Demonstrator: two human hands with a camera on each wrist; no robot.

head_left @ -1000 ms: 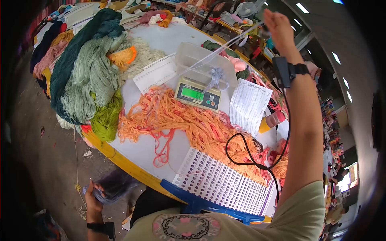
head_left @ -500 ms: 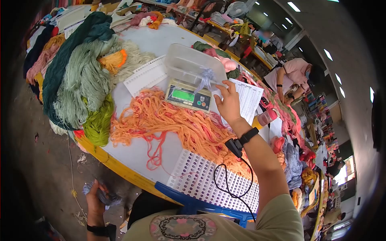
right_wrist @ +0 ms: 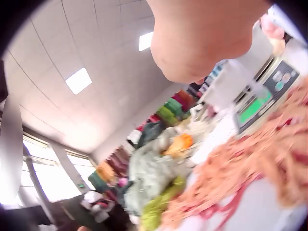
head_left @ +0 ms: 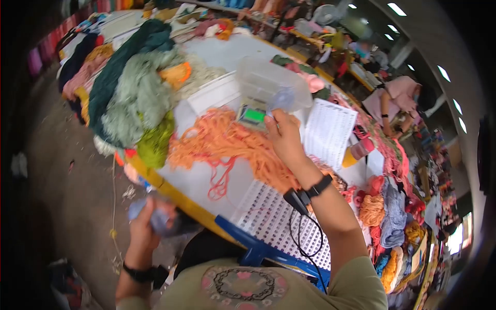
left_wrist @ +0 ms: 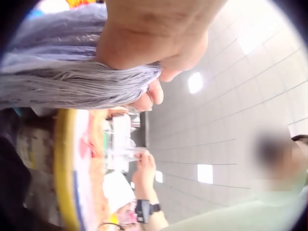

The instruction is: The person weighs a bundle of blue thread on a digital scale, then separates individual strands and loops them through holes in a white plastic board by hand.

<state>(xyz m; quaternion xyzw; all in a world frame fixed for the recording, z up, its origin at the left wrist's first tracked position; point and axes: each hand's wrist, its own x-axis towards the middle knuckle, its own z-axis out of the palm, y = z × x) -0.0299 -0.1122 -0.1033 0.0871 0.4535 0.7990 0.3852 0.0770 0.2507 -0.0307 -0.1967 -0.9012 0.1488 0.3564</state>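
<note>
My left hand point(head_left: 144, 227) grips a hank of grey-lavender yarn point(left_wrist: 82, 84) low at the table's left front edge, the strands hanging out of the fist in the left wrist view. Over the front of the digital scale point(head_left: 253, 114), my right hand point(head_left: 285, 138) has its fingertips drawn together on the tail of a small lavender yarn bundle point(head_left: 283, 98). That bundle lies in the clear plastic tray point(head_left: 258, 75) on top of the scale. The scale's green display is lit but blurred. In the right wrist view, the hand point(right_wrist: 202, 38) hides its own fingertips.
Orange yarn point(head_left: 227, 139) spreads before the scale. Nearer me lies a white card with rows of holes point(head_left: 279, 217). A printed sheet point(head_left: 330, 132) and a bottle point(head_left: 357, 151) stand at the right. Green yarn hanks point(head_left: 129, 98) pile up at the left. Another person point(head_left: 398, 103) bends over yarn beyond.
My right hand has come down from high at the right, where it held stretched strands, past the scale to the lavender bundle's tail. The left hand with its hank has risen closer to the table.
</note>
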